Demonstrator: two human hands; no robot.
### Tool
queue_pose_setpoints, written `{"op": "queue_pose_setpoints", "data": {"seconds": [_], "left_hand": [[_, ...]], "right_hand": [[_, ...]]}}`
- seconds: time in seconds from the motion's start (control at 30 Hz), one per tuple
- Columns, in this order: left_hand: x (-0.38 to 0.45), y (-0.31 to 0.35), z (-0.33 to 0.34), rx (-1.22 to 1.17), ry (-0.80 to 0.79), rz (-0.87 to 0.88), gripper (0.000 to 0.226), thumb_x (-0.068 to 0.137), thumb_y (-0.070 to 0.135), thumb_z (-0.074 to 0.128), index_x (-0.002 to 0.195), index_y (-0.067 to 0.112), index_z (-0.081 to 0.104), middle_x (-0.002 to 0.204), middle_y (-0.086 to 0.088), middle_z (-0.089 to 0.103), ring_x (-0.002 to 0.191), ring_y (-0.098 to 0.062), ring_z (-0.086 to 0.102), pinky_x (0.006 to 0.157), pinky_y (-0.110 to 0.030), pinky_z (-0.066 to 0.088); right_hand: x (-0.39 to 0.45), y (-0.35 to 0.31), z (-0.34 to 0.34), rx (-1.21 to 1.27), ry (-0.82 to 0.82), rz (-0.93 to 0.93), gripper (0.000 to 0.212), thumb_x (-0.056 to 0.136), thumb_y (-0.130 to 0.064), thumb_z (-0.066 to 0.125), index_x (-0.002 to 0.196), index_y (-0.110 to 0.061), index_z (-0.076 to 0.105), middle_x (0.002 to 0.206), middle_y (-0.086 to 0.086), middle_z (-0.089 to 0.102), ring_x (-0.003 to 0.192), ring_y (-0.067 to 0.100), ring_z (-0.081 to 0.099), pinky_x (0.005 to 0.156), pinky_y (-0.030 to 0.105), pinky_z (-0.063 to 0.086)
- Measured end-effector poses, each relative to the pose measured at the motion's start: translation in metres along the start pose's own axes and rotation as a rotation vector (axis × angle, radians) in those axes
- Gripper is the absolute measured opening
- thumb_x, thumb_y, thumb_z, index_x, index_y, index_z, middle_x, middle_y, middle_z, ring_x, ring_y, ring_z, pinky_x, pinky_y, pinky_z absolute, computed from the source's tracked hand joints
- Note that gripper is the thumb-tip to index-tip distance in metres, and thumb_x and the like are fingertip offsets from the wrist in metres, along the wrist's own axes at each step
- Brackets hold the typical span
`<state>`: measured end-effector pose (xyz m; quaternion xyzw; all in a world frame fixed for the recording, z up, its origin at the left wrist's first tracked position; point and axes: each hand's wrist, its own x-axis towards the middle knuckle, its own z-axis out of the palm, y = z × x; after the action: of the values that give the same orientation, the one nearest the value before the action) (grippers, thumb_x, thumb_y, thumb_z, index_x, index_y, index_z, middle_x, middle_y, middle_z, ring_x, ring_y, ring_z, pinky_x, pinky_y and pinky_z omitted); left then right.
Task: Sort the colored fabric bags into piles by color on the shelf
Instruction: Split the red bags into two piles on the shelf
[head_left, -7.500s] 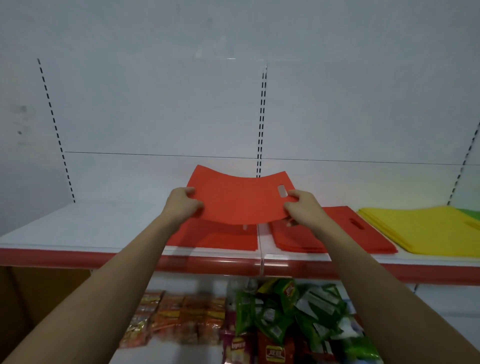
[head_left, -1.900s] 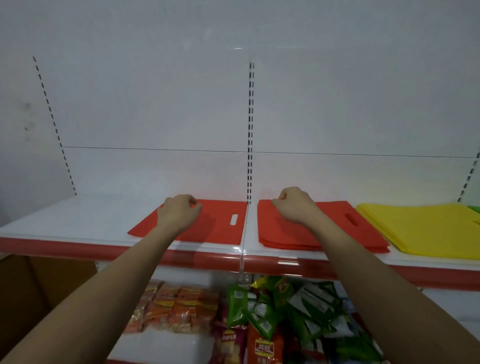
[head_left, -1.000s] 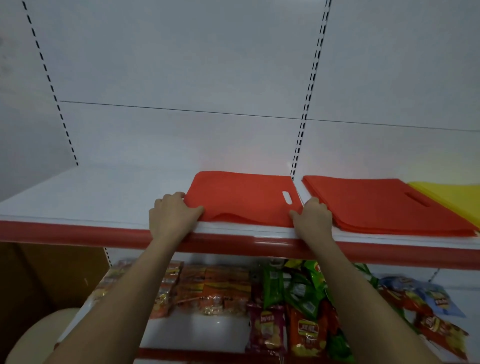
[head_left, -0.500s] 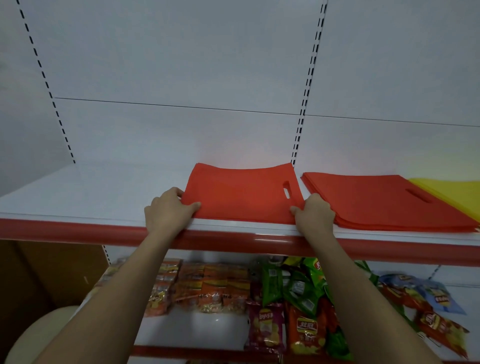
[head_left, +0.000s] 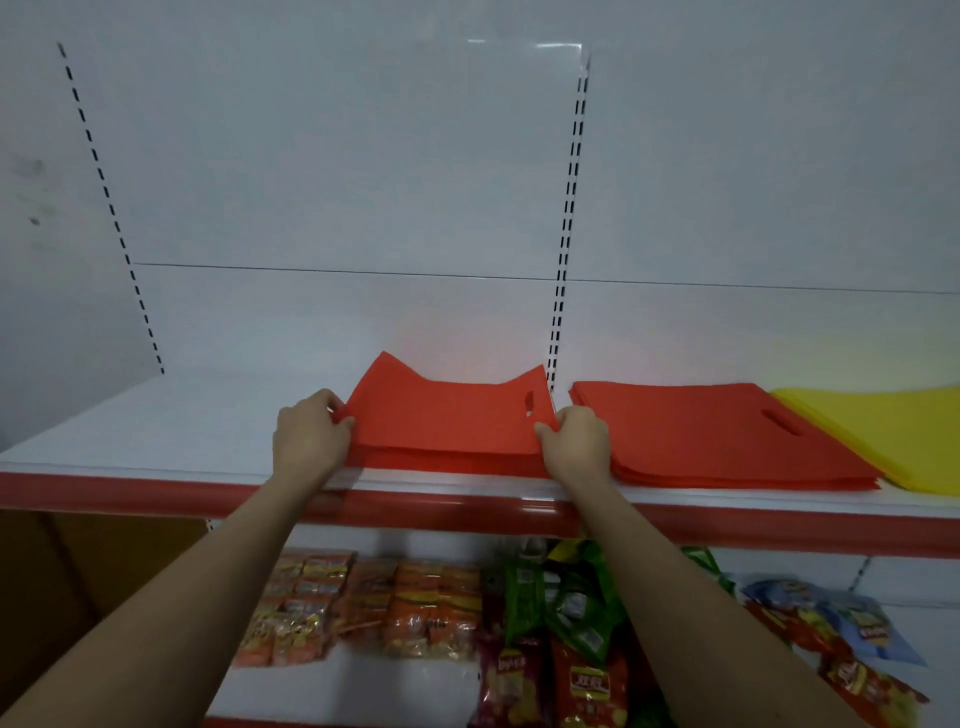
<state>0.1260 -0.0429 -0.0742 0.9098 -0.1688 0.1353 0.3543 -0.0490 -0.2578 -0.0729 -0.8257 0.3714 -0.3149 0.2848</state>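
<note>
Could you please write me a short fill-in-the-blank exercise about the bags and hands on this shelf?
1. Both hands, left hand and right hand, hold the side edges of a ____ bag.
2. The yellow pile lies to the ____ of the second red pile.
3. The held bag's handle slot is nearest the ____ hand.
4. Snack packets sit on the shelf ____ the bags.

Answers: red; right; right; below

The white shelf (head_left: 156, 431) lies bare to the left of the left hand (head_left: 310, 434), giving open room there. To the right, 2 flat stacks block the surface: the red pile (head_left: 717, 436) just beside the right hand (head_left: 576, 441), then the yellow pile (head_left: 893, 431) touching it.
</note>
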Motion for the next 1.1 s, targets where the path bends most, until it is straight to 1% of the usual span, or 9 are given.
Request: {"op": "queue_pose_setpoints", "data": {"seconds": [0.13, 0.23, 0.33, 0.4, 0.47, 0.57, 0.7, 0.97, 1.1], "left_hand": [[-0.001, 0.026, -0.019, -0.364, -0.079, -0.124, 0.019, 0.092, 0.007, 0.058, 0.110, 0.012, 0.059, 0.100, -0.012, 0.066, 0.090, -0.034, 0.067, 0.087, -0.045, 0.055], [-0.005, 0.044, -0.030, -0.564, -0.110, -0.145, 0.041, 0.092, -0.005, 0.052, 0.125, 0.018, 0.055, 0.105, -0.017, 0.062, 0.089, -0.036, 0.068, 0.086, -0.049, 0.057], [-0.015, 0.069, -0.035, -0.618, -0.128, -0.123, 0.049, 0.090, -0.017, 0.043, 0.131, 0.005, 0.057, 0.113, -0.019, 0.060, 0.089, -0.032, 0.065, 0.079, -0.038, 0.060], [-0.024, 0.091, -0.035, -0.591, -0.126, -0.118, 0.046, 0.089, -0.020, 0.039, 0.126, -0.004, 0.060, 0.120, -0.020, 0.060, 0.092, -0.029, 0.062, 0.079, -0.034, 0.055], [-0.033, 0.110, -0.032, -0.571, -0.114, -0.122, 0.044, 0.089, -0.018, 0.039, 0.126, -0.007, 0.059, 0.123, -0.022, 0.059, 0.089, -0.028, 0.061, 0.080, -0.034, 0.052], [-0.043, 0.136, -0.024, -0.559, -0.111, -0.111, 0.043, 0.090, -0.015, 0.043, 0.129, -0.007, 0.056, 0.120, -0.025, 0.061, 0.074, -0.020, 0.060, 0.077, -0.034, 0.054], [-0.059, 0.175, -0.007, -0.564, -0.123, -0.097, 0.043, 0.090, -0.012, 0.052, 0.133, -0.007, 0.052, 0.106, -0.018, 0.060, 0.069, -0.017, 0.059, 0.058, -0.019, 0.057], [-0.087, 0.239, 0.054, -0.474, -0.220, -0.061, 0.053, 0.085, -0.005, 0.063, 0.138, 0.000, 0.053, 0.118, -0.017, 0.065, 0.093, -0.025, 0.064, 0.076, -0.028, 0.049], [-0.100, 0.261, 0.085, -0.449, -0.289, -0.065, 0.054, 0.084, -0.003, 0.066, 0.136, 0.000, 0.054, 0.116, -0.015, 0.066, 0.098, -0.027, 0.066, 0.086, -0.034, 0.051]], "right_hand": [[0.012, -0.005, -0.016, 0.023, -0.104, -0.033, 0.020, 0.097, -0.015, 0.055, 0.109, -0.002, 0.064, 0.099, 0.013, 0.068, 0.089, 0.032, 0.066, 0.078, 0.036, 0.055], [0.023, -0.004, -0.035, 0.177, -0.197, -0.037, 0.043, 0.096, 0.001, 0.046, 0.136, -0.015, 0.043, 0.107, 0.011, 0.060, 0.077, 0.033, 0.070, 0.045, 0.026, 0.050], [0.032, 0.001, -0.059, 0.292, -0.218, -0.080, 0.043, 0.094, 0.008, 0.036, 0.125, -0.017, 0.052, 0.116, 0.009, 0.058, 0.067, 0.024, 0.065, 0.038, 0.015, 0.044], [0.040, 0.007, -0.077, 0.265, -0.188, -0.120, 0.041, 0.092, 0.008, 0.037, 0.121, -0.010, 0.060, 0.120, 0.004, 0.058, 0.078, 0.025, 0.065, 0.056, 0.015, 0.053], [0.050, 0.016, -0.094, 0.243, -0.168, -0.139, 0.042, 0.089, 0.006, 0.038, 0.122, -0.007, 0.062, 0.124, 0.012, 0.062, 0.083, 0.033, 0.066, 0.080, 0.036, 0.057], [0.060, 0.030, -0.122, 0.272, -0.184, -0.117, 0.042, 0.087, 0.004, 0.039, 0.119, -0.006, 0.064, 0.100, 0.013, 0.067, 0.055, 0.027, 0.061, 0.069, 0.039, 0.057], [0.070, 0.058, -0.157, 0.350, -0.229, -0.071, 0.023, 0.089, -0.001, 0.046, 0.104, -0.008, 0.061, 0.068, 0.006, 0.062, 0.057, 0.026, 0.062, 0.060, 0.039, 0.054], [0.103, 0.131, -0.212, 0.224, -0.200, -0.029, 0.042, 0.082, 0.006, 0.047, 0.122, 0.000, 0.060, 0.063, 0.008, 0.059, 0.047, 0.024, 0.055, 0.055, 0.036, 0.051], [0.113, 0.167, -0.231, 0.109, -0.153, -0.049, 0.039, 0.080, 0.004, 0.052, 0.115, -0.003, 0.067, 0.075, 0.011, 0.065, 0.069, 0.026, 0.057, 0.054, 0.025, 0.040]]}}
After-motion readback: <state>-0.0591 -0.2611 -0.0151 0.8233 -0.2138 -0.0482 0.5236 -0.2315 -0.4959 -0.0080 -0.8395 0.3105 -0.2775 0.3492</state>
